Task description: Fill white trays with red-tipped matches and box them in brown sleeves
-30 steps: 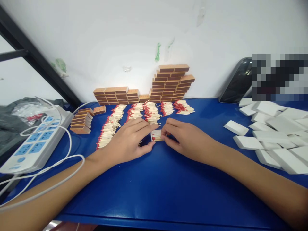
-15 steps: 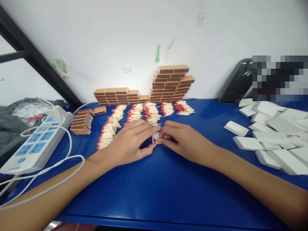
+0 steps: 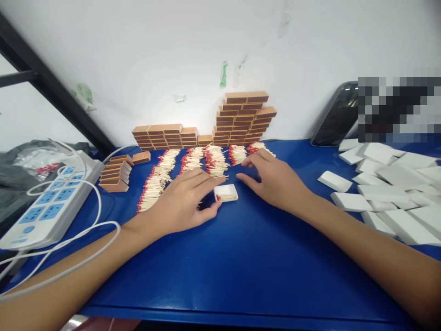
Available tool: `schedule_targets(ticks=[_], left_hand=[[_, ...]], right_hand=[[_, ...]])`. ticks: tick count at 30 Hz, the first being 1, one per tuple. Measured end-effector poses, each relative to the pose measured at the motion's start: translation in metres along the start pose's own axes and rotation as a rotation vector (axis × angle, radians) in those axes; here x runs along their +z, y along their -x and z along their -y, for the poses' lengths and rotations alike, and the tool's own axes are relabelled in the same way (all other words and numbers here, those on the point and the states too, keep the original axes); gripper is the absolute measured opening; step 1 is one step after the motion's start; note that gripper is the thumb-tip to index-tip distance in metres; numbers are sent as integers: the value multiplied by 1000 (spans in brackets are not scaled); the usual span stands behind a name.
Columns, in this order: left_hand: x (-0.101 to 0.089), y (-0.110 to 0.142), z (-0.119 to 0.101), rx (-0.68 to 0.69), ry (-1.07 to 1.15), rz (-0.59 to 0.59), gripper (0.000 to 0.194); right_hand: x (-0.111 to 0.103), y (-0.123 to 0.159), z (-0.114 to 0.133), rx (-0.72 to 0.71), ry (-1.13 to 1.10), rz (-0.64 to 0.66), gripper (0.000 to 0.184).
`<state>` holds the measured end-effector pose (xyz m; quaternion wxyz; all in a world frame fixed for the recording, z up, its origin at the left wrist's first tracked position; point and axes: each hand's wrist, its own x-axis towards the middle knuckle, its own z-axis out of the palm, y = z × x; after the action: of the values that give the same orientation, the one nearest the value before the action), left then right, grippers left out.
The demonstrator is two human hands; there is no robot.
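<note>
A small white matchbox tray (image 3: 231,190) lies on the blue table with a few red-tipped matches (image 3: 225,196) along its near side. My left hand (image 3: 186,197) steadies the tray's left end between thumb and forefinger. Beyond the tray, to its right, my right hand (image 3: 272,177) hovers with thumb and fingers apart and nothing visible between them. Its fingertips are close to a small match pile (image 3: 237,155) and partly cover another pile (image 3: 255,148) at the right. More matches lie in a pile (image 3: 215,161) behind the tray and in a long row (image 3: 156,179) beside my left wrist.
Stacked brown matchboxes (image 3: 237,122) stand against the wall, and more matchboxes (image 3: 115,172) lie at the left. A white power strip (image 3: 58,197) with looping cables occupies the left side. Many white trays (image 3: 386,193) are heaped at the right, below a dark phone (image 3: 334,115).
My right hand has left the tray and moved right and away from me toward the match piles, its fingers opening. The tray's inside now shows; my left hand stays at its end.
</note>
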<state>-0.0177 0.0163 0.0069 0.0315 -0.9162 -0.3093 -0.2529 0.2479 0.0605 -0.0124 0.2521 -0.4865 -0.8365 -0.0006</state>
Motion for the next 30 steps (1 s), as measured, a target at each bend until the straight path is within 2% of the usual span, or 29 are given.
schedule_targets(ticks=[5,8,12,14,21,30], left_hand=[[0,1,-2,-10,17,15,36],[0,0,-1,-3,14,4,36],[0,0,-2,-4,28,18,36],[1,1,-3,-6,39,29,36],[-1,0,-3,-6,56,24,36],[-1,-1,0,9,7,22,37]], right_hand=[[4,-2,-3,49,-63,107,10],[5,-1,1,52,-86,78,9],[9,2,4,-50,-85,29,33],[9,2,2,-86,-63,36,35],[2,-5,-11,-71,-49,73,26],[-12,-16,-41,9,-16,-38,13]])
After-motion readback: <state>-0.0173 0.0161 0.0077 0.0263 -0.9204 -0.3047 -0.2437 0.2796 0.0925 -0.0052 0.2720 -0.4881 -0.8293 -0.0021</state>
